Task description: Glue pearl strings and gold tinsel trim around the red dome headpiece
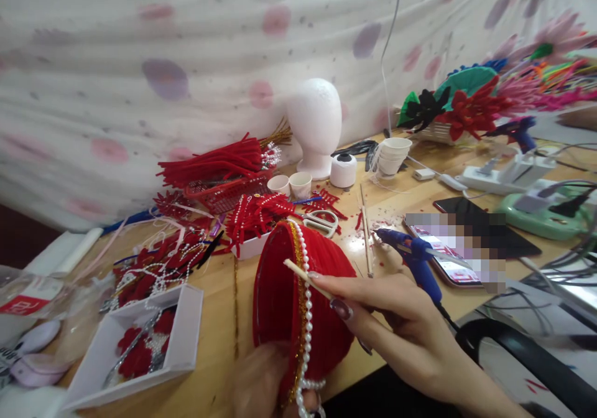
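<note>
A red bowl-shaped piece (329, 287) is tipped on its side, its hollow facing left. Gold trim and a string of white pearl beads (306, 318) run along its rim, and the bead string's lower end hangs loose near the bottom. My left hand (263, 377), blurred, grips the lower rim, with fingertips showing beneath the beads. Between the thumb and fingers of my right hand (396, 318) is a thin pale wooden stick (296, 269), its tip over the rim near the beads.
A white foam head (317, 125) stands at the back. A blue glue gun (413, 256) and a phone (448, 256) lie to the right. An open white box (191, 337) with red flowers sits at left, beyond it red stems (214, 163), paper cups (300, 185) and scissors (321, 222).
</note>
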Demonstrator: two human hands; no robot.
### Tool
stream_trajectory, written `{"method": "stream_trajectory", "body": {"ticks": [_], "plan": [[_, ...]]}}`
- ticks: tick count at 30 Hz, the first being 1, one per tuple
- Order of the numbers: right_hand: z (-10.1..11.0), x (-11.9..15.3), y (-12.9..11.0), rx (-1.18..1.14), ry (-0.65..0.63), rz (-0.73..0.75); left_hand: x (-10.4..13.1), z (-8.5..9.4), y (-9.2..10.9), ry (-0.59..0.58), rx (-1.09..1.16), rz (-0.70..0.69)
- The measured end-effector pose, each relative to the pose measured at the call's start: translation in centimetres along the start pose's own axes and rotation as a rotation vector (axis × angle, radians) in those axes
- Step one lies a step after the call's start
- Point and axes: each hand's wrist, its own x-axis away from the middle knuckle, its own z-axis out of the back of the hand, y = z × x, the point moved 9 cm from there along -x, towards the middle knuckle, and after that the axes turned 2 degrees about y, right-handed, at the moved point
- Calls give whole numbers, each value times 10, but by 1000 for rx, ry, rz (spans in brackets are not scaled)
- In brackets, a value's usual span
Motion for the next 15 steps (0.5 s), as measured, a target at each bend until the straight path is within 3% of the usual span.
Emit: {"method": "stream_trajectory", "body": {"ticks": [4,8,10,12,14,15], "plan": [[0,3,-4,-14,37,52,5,0,-28,-99,70,127],[-8,3,-5,21,-19,73,7,-12,-45,-333,155,107],[-9,3,-6,48,-28,79,7,-15,-47,-376,184,104],[-8,6,-4,50,-12,67,8,-15,-47,-333,198,142],[-4,10,6,12,46,2,10,-7,-50,-159,196,249],[0,13,13,-25,101,-52,14,1,-52,-18,184,326]]}}
